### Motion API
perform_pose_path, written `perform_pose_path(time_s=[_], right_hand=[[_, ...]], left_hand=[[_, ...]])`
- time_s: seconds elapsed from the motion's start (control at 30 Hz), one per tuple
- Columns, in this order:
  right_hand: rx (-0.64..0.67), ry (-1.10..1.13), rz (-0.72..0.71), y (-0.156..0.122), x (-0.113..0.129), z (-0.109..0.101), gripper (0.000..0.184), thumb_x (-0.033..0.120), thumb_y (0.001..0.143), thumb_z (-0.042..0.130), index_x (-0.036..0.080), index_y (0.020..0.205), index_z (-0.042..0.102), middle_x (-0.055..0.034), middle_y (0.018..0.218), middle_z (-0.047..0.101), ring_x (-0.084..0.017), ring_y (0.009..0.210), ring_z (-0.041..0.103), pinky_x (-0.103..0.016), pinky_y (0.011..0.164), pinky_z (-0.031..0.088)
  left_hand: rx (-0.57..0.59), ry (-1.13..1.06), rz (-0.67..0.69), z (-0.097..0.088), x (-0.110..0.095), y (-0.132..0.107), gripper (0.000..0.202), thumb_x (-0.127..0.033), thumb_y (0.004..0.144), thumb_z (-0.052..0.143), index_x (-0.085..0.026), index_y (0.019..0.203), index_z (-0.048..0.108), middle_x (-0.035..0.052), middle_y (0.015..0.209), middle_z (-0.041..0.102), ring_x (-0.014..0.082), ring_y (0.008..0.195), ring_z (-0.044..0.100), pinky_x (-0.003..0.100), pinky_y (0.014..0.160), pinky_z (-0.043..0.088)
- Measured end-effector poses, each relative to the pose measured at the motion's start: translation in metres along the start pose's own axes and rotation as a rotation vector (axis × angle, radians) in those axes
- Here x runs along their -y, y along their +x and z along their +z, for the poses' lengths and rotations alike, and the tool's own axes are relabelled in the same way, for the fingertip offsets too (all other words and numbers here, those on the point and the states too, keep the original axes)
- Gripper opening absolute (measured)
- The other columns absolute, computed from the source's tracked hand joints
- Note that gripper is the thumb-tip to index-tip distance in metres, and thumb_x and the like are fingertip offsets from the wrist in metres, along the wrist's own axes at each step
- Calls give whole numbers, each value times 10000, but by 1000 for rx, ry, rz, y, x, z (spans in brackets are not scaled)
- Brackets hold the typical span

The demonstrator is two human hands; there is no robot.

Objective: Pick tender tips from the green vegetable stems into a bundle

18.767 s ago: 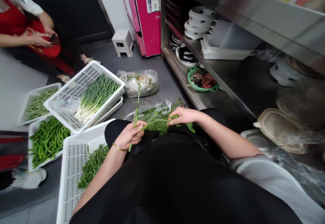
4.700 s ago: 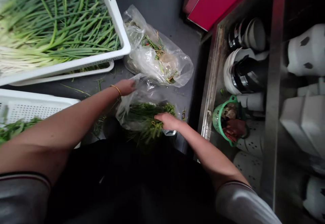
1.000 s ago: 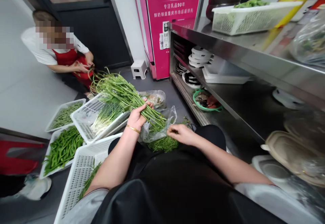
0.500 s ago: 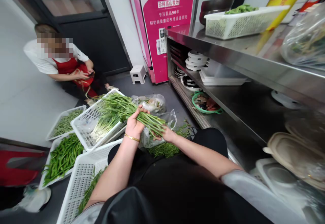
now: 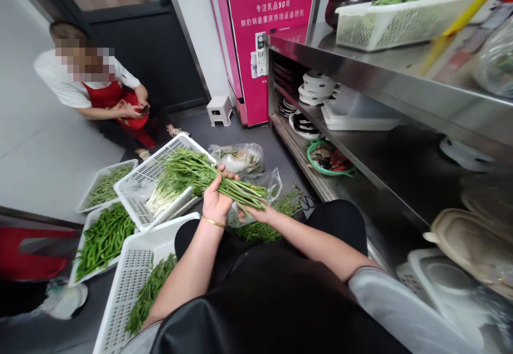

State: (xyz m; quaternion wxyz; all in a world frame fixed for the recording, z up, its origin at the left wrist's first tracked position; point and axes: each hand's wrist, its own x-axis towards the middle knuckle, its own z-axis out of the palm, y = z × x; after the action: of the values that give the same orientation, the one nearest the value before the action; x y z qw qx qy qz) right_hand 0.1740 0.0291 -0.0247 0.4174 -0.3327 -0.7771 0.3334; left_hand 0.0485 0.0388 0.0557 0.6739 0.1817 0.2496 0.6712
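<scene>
A bunch of long-stemmed leafy greens (image 5: 243, 191) lies slantwise across my hands in the head view. My left hand (image 5: 216, 199), with a gold bracelet at the wrist, is closed round the middle of the stems. At the cut stem ends my right hand (image 5: 259, 214) holds them from below, its fingers partly hidden by the stems. The leafy end reaches over a white perforated basket (image 5: 138, 175), where greens with white stalks (image 5: 162, 193) lie. Loose green stems (image 5: 260, 231) and a clear plastic bag (image 5: 274, 183) are beneath my hands.
A basket of green peppers (image 5: 106, 239), a basket of green beans (image 5: 108, 185) and a basket of leafy greens (image 5: 120, 284) stand at left. A seated person (image 5: 104, 97) holds a dark object. Steel shelving (image 5: 360, 70) runs along the right; a white stool (image 5: 219, 109) stands ahead.
The camera view has shifted slightly. Both hands still hold the bunch, and the right hand's fingers have moved a little under the stem ends.
</scene>
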Motion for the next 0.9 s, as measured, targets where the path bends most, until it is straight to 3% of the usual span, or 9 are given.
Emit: perform_pose_path(time_s=[0.1, 0.2, 0.27, 0.33, 0.4, 0.47, 0.6, 0.77, 0.9], right_hand=[[235, -36, 46, -32, -5, -16, 325, 314, 913, 335, 193, 781, 605, 18, 603, 577, -103, 551, 554, -240, 613, 482], [545, -264, 96, -59, -17, -47, 215, 353, 833, 499, 177, 857, 620, -35, 730, 621, -155, 671, 590, -289, 661, 479], [483, -372, 89, -55, -12, -62, 361, 380, 747, 612, 159, 1031, 590, -92, 899, 629, -208, 810, 596, -342, 732, 476], [207, -348, 28, -34, 4, -68, 478, 380, 765, 601, 162, 1180, 507, -119, 1054, 590, -213, 947, 566, -355, 818, 455], [-31, -284, -79, -6, 24, -65, 406, 356, 813, 552, 182, 1176, 509, -102, 1067, 584, -188, 985, 543, -335, 855, 435], [-117, -266, -167, 14, 37, -59, 238, 322, 835, 527, 184, 1015, 601, -77, 949, 618, -175, 919, 552, -326, 839, 428], [-76, -135, -40, -3, 17, -60, 201, 284, 859, 482, 155, 794, 622, -44, 781, 631, -136, 759, 570, -277, 740, 444], [380, -242, 468, -62, -38, -73, 124, 259, 735, 621, 136, 720, 632, -58, 720, 636, -171, 719, 603, -281, 684, 463], [300, -233, 417, -41, -30, -60, 451, 336, 702, 662, 134, 1096, 575, -141, 1103, 588, -231, 1036, 552, -350, 898, 414]], left_hand=[[-29, -6, 79, -10, -14, -2, 123, -157, 841, 513, -161, 880, 630, -26, 618, 545, 94, 624, 559, 300, 778, 489], [-29, 13, 170, -21, -34, -3, 126, -165, 835, 524, -178, 892, 635, -22, 630, 555, 103, 649, 565, 301, 777, 490], [-5, 37, 187, -23, -40, -5, 138, -156, 826, 531, -195, 908, 635, -21, 655, 567, 111, 683, 574, 307, 789, 488], [24, 61, 170, -22, -37, -6, 155, -144, 817, 535, -212, 915, 634, -21, 674, 577, 115, 698, 578, 316, 803, 485], [34, 85, 140, -18, -28, -8, 159, -142, 809, 543, -220, 914, 634, -20, 686, 587, 121, 704, 583, 337, 819, 481], [38, 109, 103, -15, -21, -8, 154, -144, 804, 550, -214, 912, 634, -14, 691, 596, 134, 714, 592, 364, 837, 477], [64, 152, 84, -22, -25, -5, 158, -122, 803, 531, -181, 906, 634, -6, 650, 590, 138, 663, 591, 390, 824, 484], [33, 227, 13, -44, -48, -1, 177, -113, 770, 559, -164, 926, 622, 3, 650, 591, 146, 644, 592, 401, 789, 497], [117, 320, -167, -48, -40, -4, 279, -125, 730, 610, -132, 1009, 602, 35, 704, 626, 186, 696, 619, 381, 715, 515]])
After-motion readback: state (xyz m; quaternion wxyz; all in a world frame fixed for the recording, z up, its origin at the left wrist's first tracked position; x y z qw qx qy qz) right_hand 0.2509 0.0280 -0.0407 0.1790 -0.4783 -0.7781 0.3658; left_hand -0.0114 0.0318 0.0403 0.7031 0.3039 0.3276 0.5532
